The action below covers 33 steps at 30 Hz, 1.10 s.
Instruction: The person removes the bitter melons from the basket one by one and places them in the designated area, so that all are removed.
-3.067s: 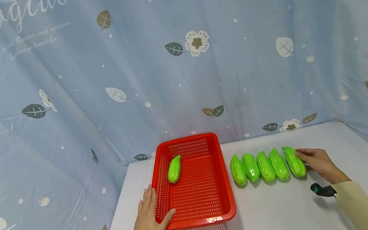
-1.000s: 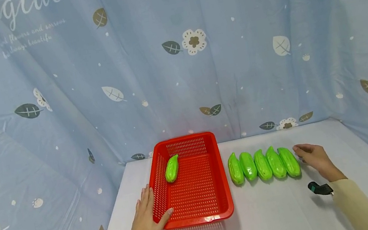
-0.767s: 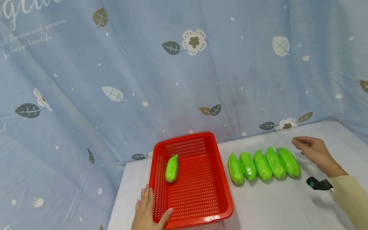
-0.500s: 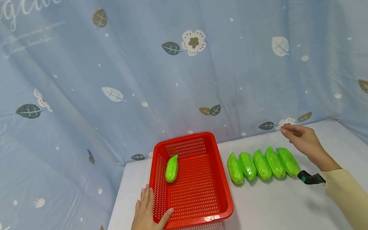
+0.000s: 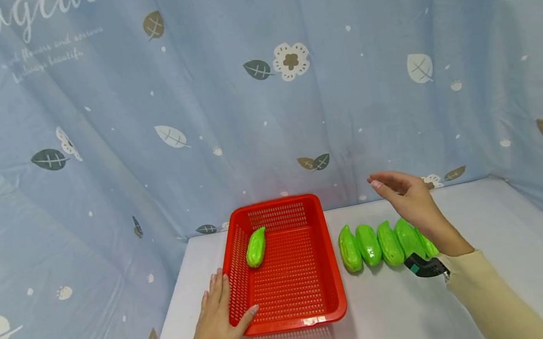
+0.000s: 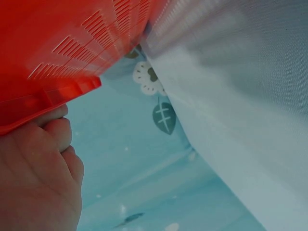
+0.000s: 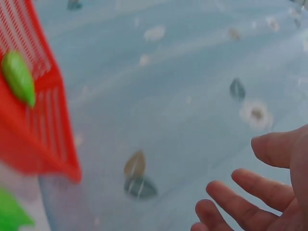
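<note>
A red plastic basket [image 5: 301, 323] sits on the white table, and one glossy green gourd-like vegetable [image 5: 256, 247] lies inside near its left wall. On the basket's left front rim rests my left hand [image 5: 214, 324], fingers straight and thumb spread over the corner. To the right of the basket is a row of several similar green vegetables [image 5: 369, 245]. Over the row's right part hovers my right hand [image 5: 413, 202], holding nothing, fingers loosely bent and thumb apart. It and its wrist hide parts of the rightmost vegetables. The right wrist view shows the bare fingers [image 7: 240, 202].
A blue patterned curtain [image 5: 239, 108] hangs behind and to the left of the table [image 5: 385, 319]. Black devices, such as the right wrist device [image 5: 425, 265], are worn at the wrists, below beige sleeves [image 5: 490, 294].
The rightmost vegetable was moved left against its neighbour, then my right hand let go. That hand has risen and travelled left above the row. My left hand stays on the basket.
</note>
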Each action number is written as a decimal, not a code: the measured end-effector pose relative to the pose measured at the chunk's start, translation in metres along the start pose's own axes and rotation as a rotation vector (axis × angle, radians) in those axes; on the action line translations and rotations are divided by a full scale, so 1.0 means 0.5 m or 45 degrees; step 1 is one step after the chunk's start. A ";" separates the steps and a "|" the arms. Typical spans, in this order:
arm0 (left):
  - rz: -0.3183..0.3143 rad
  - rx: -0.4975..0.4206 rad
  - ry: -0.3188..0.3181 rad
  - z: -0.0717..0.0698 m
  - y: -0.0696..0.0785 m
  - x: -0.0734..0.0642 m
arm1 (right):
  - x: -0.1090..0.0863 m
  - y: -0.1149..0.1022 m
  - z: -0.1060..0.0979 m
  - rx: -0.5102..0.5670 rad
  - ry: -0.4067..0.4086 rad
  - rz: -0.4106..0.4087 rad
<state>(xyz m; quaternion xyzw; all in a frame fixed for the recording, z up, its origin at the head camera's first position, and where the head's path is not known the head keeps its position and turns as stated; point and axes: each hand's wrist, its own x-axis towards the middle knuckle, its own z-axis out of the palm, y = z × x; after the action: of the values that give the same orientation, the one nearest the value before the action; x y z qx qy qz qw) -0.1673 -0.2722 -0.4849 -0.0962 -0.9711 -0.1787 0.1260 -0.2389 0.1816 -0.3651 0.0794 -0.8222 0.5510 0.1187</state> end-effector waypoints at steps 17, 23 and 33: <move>-0.014 0.014 -0.028 0.001 0.002 -0.002 | 0.000 -0.107 0.168 0.284 -0.231 -0.118; -0.010 0.017 -0.012 0.001 0.002 -0.003 | 0.008 -0.119 0.221 0.361 -0.271 -0.085; -0.005 -0.003 0.003 -0.002 0.006 -0.003 | 0.020 -0.101 0.311 0.414 -0.293 0.029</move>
<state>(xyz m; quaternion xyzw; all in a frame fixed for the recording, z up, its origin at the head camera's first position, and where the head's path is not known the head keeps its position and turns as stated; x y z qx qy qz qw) -0.1649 -0.2699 -0.4834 -0.0943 -0.9708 -0.1804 0.1268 -0.2518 0.0185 -0.3742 0.1506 -0.7313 0.6652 0.0034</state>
